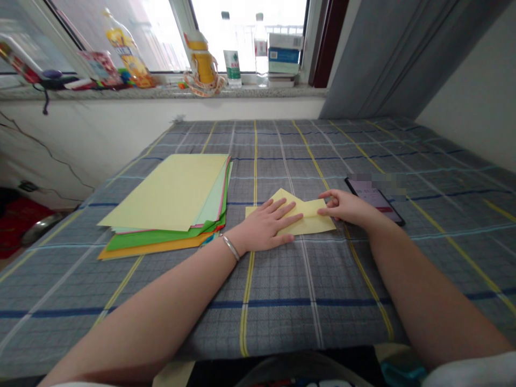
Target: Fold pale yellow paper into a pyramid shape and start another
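Right of the stack (169, 188), the left hand (271, 226) lies spread on the sheet (309, 209), apparently to prevent shifting, while the right hand (343, 207) pinches the end farthest from the stack, likely for control.

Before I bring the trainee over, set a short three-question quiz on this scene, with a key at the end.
1. True or false: the left hand lies spread flat on the folded yellow paper.
2. Which of these lies to the left of that paper?
A. the phone
B. the stack of coloured sheets
C. the blue-and-white box
3. Fill in the blank: the silvery bangle is worn on the ____ wrist.

Key: 1. True. 2. B. 3. left.
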`<act>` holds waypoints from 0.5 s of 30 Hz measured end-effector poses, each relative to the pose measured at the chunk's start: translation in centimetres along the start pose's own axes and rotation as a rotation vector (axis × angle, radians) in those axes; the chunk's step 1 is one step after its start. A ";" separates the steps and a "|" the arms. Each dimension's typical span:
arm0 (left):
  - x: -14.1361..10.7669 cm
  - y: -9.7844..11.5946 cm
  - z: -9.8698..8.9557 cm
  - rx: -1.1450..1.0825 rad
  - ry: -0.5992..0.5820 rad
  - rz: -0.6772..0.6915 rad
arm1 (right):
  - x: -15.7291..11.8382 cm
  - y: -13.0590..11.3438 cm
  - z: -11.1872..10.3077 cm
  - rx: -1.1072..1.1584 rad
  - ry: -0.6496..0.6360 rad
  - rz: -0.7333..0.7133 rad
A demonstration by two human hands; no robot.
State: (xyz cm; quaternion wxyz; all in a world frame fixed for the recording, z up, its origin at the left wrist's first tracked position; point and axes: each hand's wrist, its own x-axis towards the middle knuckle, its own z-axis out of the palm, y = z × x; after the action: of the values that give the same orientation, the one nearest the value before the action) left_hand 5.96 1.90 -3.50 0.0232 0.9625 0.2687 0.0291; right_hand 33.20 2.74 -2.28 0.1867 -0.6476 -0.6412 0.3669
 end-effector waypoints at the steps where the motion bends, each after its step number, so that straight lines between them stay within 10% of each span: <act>1: 0.0 0.0 0.0 0.001 -0.005 -0.001 | 0.0 0.0 0.1 0.003 0.013 -0.004; 6: 0.1 0.0 0.1 0.010 -0.014 -0.003 | -0.2 -0.3 0.2 0.122 0.116 -0.075; 15: 0.1 -0.1 0.0 0.005 -0.022 -0.003 | 0.1 -0.1 -0.3 0.112 -0.092 0.079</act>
State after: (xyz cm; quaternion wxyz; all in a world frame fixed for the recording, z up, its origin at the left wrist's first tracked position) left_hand 6.03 2.00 -3.54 0.0236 0.9625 0.2697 0.0178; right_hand 33.33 2.96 -1.99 0.1785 -0.6435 -0.6013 0.4387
